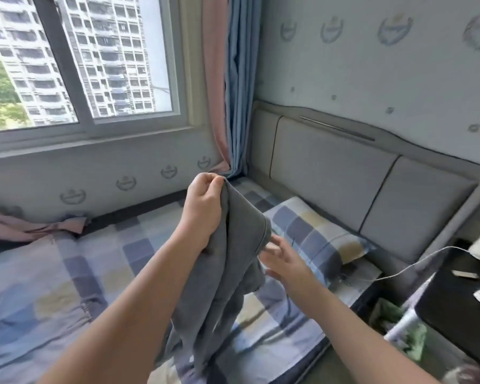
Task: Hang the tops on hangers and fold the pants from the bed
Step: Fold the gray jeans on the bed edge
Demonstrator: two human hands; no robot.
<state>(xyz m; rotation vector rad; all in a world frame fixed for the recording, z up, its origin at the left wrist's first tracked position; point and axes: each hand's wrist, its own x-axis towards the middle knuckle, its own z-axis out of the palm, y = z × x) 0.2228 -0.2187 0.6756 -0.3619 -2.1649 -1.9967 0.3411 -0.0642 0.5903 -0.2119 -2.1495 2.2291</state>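
Note:
A grey garment (222,273) hangs in the air above the bed (53,278), which has a checked sheet. My left hand (204,206) is raised and pinches the garment's top edge between thumb and fingers. The cloth drapes down past my left forearm toward the mattress. My right hand (284,260) is lower and to the right, with its fingers spread and straight, touching the garment's hem. Whether the garment is a top or pants cannot be told. No hanger is in view.
A checked pillow (316,231) lies against the padded headboard (372,184). Pink cloth (25,225) lies at the bed's far left under the window. A dark bedside table (460,297) with a white cable and small items stands at right. Curtains (233,84) hang in the corner.

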